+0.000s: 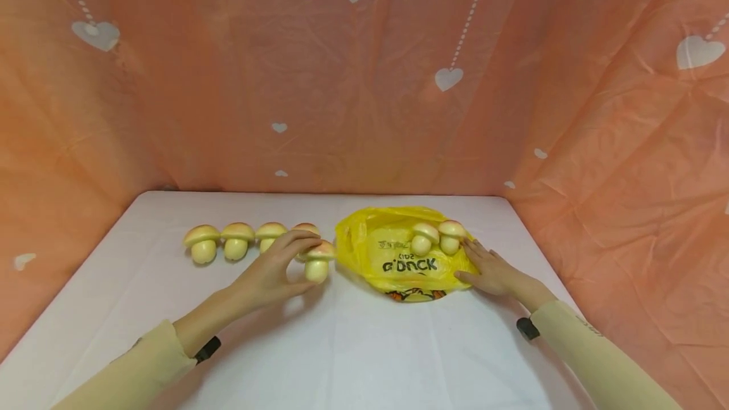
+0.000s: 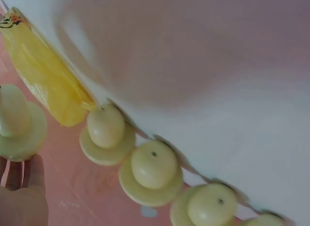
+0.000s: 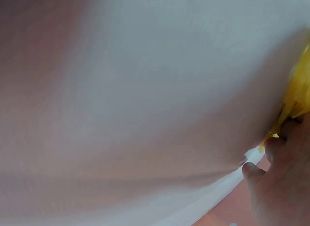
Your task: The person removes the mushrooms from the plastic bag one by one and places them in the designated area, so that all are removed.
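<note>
My left hand (image 1: 272, 276) holds a toy mushroom (image 1: 316, 269) by its fingertips, just left of a yellow plastic bag (image 1: 364, 264). In the left wrist view, the held toy mushroom (image 2: 23, 134) shows its pale stem above the fingers. Two toy mushrooms (image 1: 422, 240) with cream stems and reddish caps lie side by side in the bag's spread mouth. At the bag's right edge, my right hand (image 1: 494, 273) rests on the plastic with fingers and thumb spread. Several similar mushrooms (image 1: 236, 242) form a row on the left, partly hidden by my left hand.
A white-covered table (image 1: 387, 347) lies under everything. Orange curtains (image 1: 364, 112) with white hearts rise behind it and along both sides. Dark straps (image 1: 527, 329) show at both wrists, by the beige sleeves.
</note>
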The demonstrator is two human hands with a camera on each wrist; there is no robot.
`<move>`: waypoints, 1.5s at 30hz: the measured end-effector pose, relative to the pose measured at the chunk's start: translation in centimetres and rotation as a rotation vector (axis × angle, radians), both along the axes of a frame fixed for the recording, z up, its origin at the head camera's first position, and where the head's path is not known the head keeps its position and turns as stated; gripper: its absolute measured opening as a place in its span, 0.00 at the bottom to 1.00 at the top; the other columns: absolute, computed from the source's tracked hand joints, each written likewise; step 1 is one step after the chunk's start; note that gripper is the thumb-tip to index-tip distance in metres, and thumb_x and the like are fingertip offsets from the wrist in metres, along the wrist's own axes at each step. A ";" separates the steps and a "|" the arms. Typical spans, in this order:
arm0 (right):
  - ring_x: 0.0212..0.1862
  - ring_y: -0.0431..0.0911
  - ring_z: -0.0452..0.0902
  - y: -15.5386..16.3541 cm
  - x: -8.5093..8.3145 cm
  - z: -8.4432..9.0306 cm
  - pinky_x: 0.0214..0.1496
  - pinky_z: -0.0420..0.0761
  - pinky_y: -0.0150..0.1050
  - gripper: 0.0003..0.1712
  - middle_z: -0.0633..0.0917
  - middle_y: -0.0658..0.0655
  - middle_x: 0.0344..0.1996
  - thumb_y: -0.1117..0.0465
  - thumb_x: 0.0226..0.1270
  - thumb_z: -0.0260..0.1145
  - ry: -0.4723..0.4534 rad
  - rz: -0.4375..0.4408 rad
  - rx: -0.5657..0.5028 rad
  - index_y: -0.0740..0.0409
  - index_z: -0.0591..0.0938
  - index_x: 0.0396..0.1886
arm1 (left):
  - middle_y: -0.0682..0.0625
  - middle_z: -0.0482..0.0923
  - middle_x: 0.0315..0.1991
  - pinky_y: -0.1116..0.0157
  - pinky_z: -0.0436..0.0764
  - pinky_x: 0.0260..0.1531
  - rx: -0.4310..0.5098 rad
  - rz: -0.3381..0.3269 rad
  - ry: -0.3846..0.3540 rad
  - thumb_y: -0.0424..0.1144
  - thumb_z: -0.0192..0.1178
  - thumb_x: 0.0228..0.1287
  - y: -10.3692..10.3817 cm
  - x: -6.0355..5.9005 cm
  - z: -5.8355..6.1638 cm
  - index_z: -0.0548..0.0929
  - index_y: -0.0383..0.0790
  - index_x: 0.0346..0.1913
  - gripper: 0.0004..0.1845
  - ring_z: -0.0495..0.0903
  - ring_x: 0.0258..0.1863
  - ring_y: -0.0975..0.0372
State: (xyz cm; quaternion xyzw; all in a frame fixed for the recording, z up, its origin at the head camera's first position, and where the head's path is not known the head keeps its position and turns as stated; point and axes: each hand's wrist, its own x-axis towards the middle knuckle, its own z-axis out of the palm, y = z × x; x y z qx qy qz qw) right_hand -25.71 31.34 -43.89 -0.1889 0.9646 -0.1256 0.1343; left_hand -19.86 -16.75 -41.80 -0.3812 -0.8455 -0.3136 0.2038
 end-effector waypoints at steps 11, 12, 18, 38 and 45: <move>0.81 0.70 0.39 0.3 -0.2 -0.2 0.79 0.44 0.70 0.53 0.49 0.74 0.81 0.37 0.79 0.56 0.009 0.012 -0.005 0.74 0.51 0.81 | 0.47 0.75 0.65 0.81 0.63 0.65 0.012 0.088 -0.044 0.30 0.83 0.45 -3.9 1.8 -0.1 0.80 0.37 0.65 0.39 0.72 0.65 0.52; 0.81 0.70 0.39 0.3 -0.3 -0.3 0.79 0.44 0.70 0.53 0.49 0.74 0.81 0.37 0.79 0.56 0.011 0.013 -0.003 0.74 0.51 0.81 | 0.46 0.75 0.65 0.81 0.61 0.66 0.010 0.091 -0.038 0.29 0.83 0.44 -4.2 1.9 -0.1 0.80 0.37 0.65 0.40 0.71 0.65 0.52; 0.81 0.70 0.40 0.2 -0.4 -0.5 0.78 0.45 0.71 0.53 0.49 0.75 0.81 0.36 0.79 0.56 0.017 0.020 -0.002 0.74 0.52 0.81 | 0.43 0.76 0.63 0.83 0.58 0.66 0.001 0.116 0.024 0.25 0.84 0.36 -6.3 2.8 -0.3 0.81 0.35 0.62 0.42 0.73 0.62 0.50; 0.81 0.71 0.41 0.1 -0.4 -0.3 0.76 0.45 0.74 0.52 0.50 0.76 0.80 0.40 0.79 0.58 0.020 0.020 -0.034 0.76 0.52 0.80 | 0.44 0.78 0.59 0.82 0.55 0.69 -0.018 0.196 0.061 0.29 0.85 0.33 -14.2 5.1 -1.8 0.81 0.34 0.61 0.43 0.61 0.71 0.74; 0.81 0.71 0.40 0.1 -0.3 -0.1 0.76 0.45 0.74 0.52 0.50 0.75 0.80 0.40 0.79 0.58 0.016 0.021 -0.037 0.76 0.52 0.80 | 0.42 0.78 0.59 0.85 0.56 0.66 -0.024 0.246 0.057 0.30 0.86 0.28 -16.1 5.5 -2.2 0.82 0.34 0.61 0.46 0.62 0.68 0.78</move>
